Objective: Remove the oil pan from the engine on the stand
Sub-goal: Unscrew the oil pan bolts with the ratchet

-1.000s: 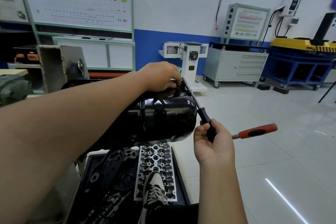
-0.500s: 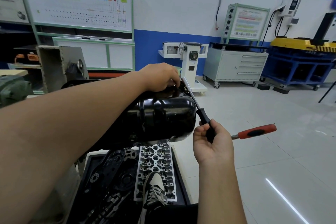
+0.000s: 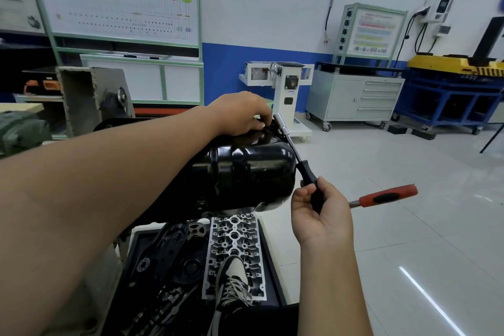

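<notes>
Left hand [image 3: 241,114] fingertips on oil pan [image 3: 245,172] edge, grasp unclear; right hand [image 3: 317,210] grips socket driver [image 3: 296,150].

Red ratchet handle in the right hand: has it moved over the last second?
Barely. The red ratchet handle has dipped very slightly toward the floor, judged against the black oil pan, which stays put. The right hand holds its grip.

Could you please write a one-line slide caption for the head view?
Left hand steadies the glossy black oil pan while right hand holds a black-handled socket driver at its far edge.
</notes>
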A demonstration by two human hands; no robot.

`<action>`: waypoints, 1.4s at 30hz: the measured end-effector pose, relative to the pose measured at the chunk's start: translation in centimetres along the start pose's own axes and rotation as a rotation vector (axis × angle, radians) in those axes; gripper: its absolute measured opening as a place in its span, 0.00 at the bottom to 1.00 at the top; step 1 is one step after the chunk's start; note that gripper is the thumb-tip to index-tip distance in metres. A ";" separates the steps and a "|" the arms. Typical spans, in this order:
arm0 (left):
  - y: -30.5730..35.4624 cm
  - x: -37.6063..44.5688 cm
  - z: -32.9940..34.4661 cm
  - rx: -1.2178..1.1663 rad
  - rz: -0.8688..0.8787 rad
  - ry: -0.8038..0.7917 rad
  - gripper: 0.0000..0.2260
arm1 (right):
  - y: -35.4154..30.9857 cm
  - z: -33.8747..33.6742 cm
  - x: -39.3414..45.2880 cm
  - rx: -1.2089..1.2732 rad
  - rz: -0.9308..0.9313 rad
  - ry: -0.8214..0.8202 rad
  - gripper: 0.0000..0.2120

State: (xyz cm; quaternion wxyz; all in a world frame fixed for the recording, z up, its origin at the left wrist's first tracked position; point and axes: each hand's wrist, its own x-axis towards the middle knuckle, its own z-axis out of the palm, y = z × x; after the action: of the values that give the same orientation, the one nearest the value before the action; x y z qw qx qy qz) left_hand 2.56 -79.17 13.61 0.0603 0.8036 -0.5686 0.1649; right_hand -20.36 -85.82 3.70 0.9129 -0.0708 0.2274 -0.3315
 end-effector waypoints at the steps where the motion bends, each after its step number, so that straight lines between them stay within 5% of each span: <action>1: -0.1 0.0 0.0 -0.025 0.003 -0.011 0.08 | 0.0 0.0 0.0 0.000 0.001 -0.001 0.04; 42: -0.1 0.0 0.1 -0.122 -0.027 -0.074 0.11 | -0.2 -0.2 -0.1 0.038 0.050 0.024 0.05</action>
State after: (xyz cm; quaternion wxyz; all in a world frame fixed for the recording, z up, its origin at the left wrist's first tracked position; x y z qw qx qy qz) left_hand 2.64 -79.14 13.48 0.0904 0.8117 -0.5684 0.0991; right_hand -20.63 -85.90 3.66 0.9193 -0.0437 0.2335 -0.3137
